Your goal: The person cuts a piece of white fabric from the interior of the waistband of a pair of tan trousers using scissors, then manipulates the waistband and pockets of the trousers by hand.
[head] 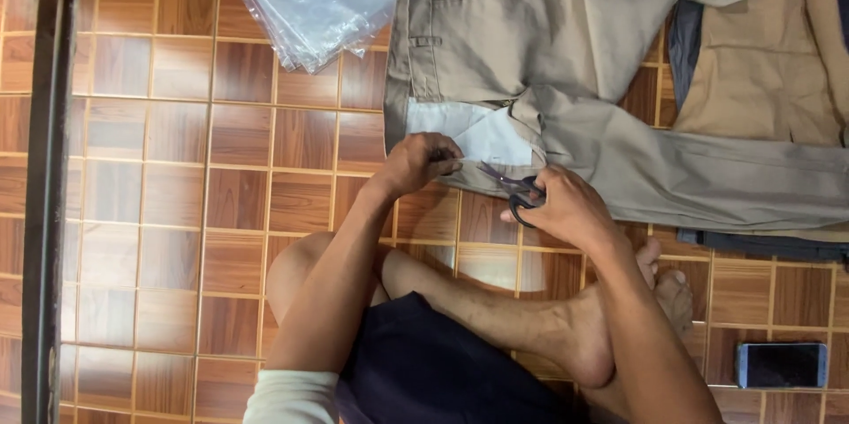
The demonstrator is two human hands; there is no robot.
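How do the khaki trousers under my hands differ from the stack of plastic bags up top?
The khaki trousers are opaque tan cloth; the plastic bags are clear and glossy. The left hand pinches the trousers while the right hand holds scissors at them; the bags lie untouched. Both rest on the wooden floor.

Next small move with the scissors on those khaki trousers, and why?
Probably snip close at the pinched spot: the left hand pinches the khaki trousers at the white pocket lining, and the right hand points small black-handled scissors there.
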